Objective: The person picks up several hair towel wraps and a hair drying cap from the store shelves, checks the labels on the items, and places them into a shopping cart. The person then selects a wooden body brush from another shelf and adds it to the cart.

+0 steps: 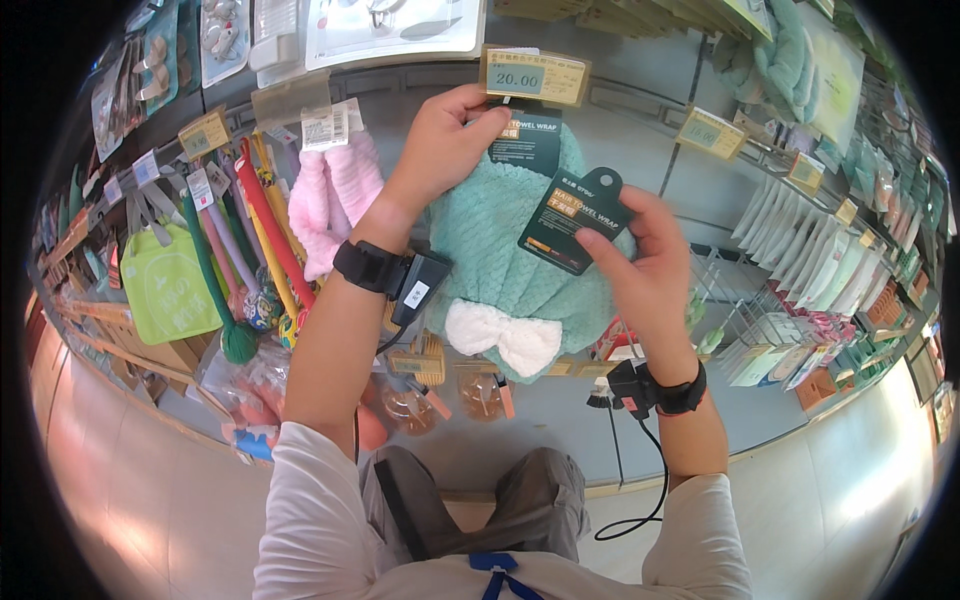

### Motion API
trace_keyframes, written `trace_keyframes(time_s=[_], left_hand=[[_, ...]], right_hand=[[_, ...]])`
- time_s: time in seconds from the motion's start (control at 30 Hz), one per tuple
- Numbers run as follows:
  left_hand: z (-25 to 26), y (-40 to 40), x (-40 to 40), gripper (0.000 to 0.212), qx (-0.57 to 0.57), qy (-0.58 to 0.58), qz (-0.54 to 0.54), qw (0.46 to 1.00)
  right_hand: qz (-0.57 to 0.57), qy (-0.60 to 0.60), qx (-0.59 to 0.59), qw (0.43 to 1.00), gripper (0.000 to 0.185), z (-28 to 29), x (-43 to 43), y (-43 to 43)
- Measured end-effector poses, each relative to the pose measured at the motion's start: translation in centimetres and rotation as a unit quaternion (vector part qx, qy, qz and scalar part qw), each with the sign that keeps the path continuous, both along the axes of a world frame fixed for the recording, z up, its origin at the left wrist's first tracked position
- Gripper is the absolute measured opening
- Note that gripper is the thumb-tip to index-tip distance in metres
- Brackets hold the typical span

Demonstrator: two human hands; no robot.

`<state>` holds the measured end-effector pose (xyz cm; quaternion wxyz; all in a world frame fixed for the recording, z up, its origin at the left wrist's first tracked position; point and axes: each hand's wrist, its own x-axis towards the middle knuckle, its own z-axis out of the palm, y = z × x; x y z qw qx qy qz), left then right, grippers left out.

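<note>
My right hand (651, 259) pinches a dark green header card (576, 221) with a round hang hole, belonging to a mint-green hair towel wrap (517, 247). A white fabric bow (504, 337) sits at the towel's lower end. Just under a price tag (535, 75), my left hand (455, 146) has thumb and fingers closed together at the tip of a display hook. Another dark green card (527, 142) hangs there behind the front one, with more mint fabric. Whether the left fingers hold the hook, the tag or the rear card is hard to tell.
Pink plush headbands (330, 195) hang left of my left forearm. Beyond them are long-handled massage hammers (270, 221) and a lime-green bag (169, 281). Thin packets (806, 236) fill hooks on the right. A bare wire hook rack (739, 300) juts out nearby. Packaged goods hang above.
</note>
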<state>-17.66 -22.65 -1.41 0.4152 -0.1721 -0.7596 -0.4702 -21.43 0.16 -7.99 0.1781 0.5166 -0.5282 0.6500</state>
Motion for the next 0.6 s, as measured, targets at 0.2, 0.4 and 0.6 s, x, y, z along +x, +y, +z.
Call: trace_keyframes(time_s=[0.2, 0.4, 0.6], left_hand=[[-1.5, -1.1, -1.6, 0.031, -0.045, 0.024, 0.035, 0.998], [-1.5, -1.8, -2.3, 0.035, -0.09, 0.023, 0.09, 0.992], [-1.8, -2.3, -1.0, 0.037, -0.149, 0.102, 0.181, 0.967]], right_hand=[[0.004, -0.056, 0.009, 0.998, 0.041, 0.0, -1.6, -0.8], [0.145, -0.128, 0.031, 0.981, 0.048, 3.0, -2.5, -1.1], [0.159, -0.047, 0.035, 0.986, 0.046, 4.3, -2.7, -4.1]])
